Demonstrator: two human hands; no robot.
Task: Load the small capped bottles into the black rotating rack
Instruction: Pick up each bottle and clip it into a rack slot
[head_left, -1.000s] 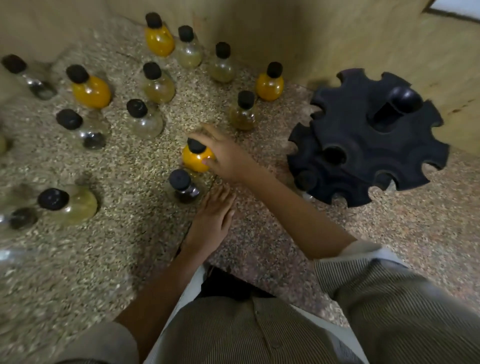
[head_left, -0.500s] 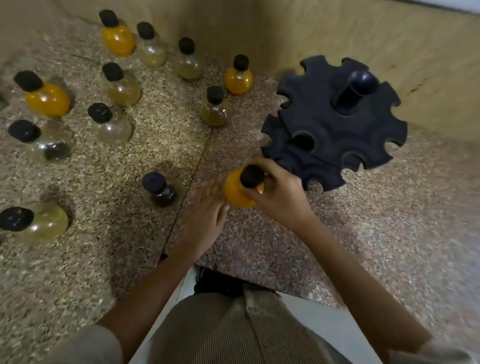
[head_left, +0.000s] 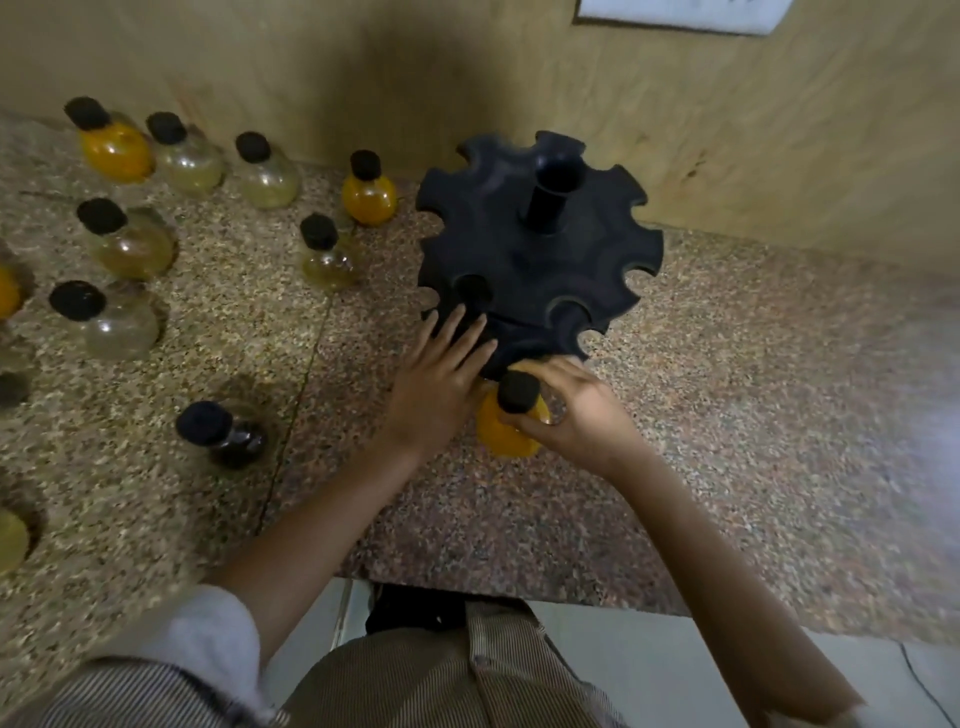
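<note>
Head view: right hand (head_left: 576, 415) pinches orange bottle (head_left: 506, 434) by its cap at the black rack's (head_left: 535, 260) 6 o'clock edge; left hand (head_left: 441, 379), spread, steadies the rack. Insertion step: next, slide the neck into a slot.

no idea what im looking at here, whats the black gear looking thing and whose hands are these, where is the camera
The camera sits on a person's head and looks down at their own two bare hands. The black notched round rack with a centre post stands on a speckled stone counter; each notch looks meant to take one bottle. The right hand grips a small orange-filled bottle with a black cap at the rack's near edge. The left hand rests open against the rack. More capped bottles, such as a dark one, wait at left.
</note>
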